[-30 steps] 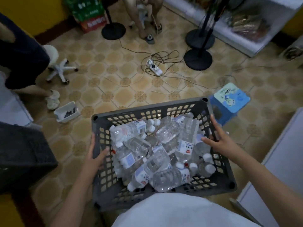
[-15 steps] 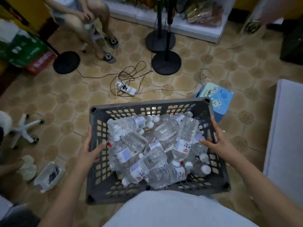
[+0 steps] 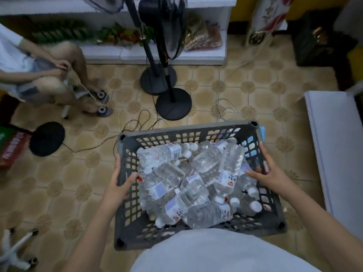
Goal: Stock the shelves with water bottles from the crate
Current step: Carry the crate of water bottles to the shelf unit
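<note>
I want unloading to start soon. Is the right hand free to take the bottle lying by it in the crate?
Probably not yet. The right hand grips the crate wall, as does the left hand. The bottle lies uncovered beside it, so once the crate is set down the way looks open.

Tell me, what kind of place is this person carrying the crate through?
Probably a small shop or its stockroom, though it could be a home. A low white shelf holds packaged goods, the grey crate is full of water bottles, and standing fans sit on a tiled floor.
</note>
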A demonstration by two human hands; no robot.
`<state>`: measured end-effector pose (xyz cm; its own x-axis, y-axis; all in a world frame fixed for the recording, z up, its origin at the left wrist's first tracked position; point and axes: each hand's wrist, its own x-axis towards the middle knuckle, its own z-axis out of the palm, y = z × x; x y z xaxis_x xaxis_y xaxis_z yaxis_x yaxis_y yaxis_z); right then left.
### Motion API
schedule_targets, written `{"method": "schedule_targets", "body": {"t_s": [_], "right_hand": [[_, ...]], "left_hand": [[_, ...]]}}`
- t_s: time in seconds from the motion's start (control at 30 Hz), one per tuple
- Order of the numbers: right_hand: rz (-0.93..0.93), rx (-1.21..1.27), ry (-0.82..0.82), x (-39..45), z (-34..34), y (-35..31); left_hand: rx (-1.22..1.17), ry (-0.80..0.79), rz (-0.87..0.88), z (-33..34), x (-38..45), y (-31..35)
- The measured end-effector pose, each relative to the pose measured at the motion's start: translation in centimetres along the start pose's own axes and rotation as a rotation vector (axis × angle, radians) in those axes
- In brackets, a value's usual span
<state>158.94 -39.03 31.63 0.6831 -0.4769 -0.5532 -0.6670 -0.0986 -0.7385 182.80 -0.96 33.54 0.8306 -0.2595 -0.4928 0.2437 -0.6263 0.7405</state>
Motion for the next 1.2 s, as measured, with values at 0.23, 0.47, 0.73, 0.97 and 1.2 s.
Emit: {"method": "schedule_targets", "body": {"t_s": [0.23, 0.47, 0.73, 0.97, 1.2], "right_hand": [[0.149, 0.126, 0.250, 5.7, -1.1, -2.8], [0.303, 0.291, 0.448, 10.7, -4.9, -7.3], [0.364, 0.451, 0.629, 17.6, -10.8, -8.6], [0.413, 0.547, 0.692, 26.6, -20.8, -7.4], [0.456, 0.468, 0.725, 35.7, -31.0, -7.6]], "left_hand": [[0.089, -0.242, 0.094, 3.0, 17.1, 9.9], [0.212, -0.514, 0.211, 8.3, 31.1, 23.6], [0.346, -0.676, 0.355, 19.5, 41.4, 36.4], [0.401, -0.741, 0.329, 30.9, 50.0, 45.7], [0.431, -0.797, 0.310, 40.6, 57.2, 55.6]]}}
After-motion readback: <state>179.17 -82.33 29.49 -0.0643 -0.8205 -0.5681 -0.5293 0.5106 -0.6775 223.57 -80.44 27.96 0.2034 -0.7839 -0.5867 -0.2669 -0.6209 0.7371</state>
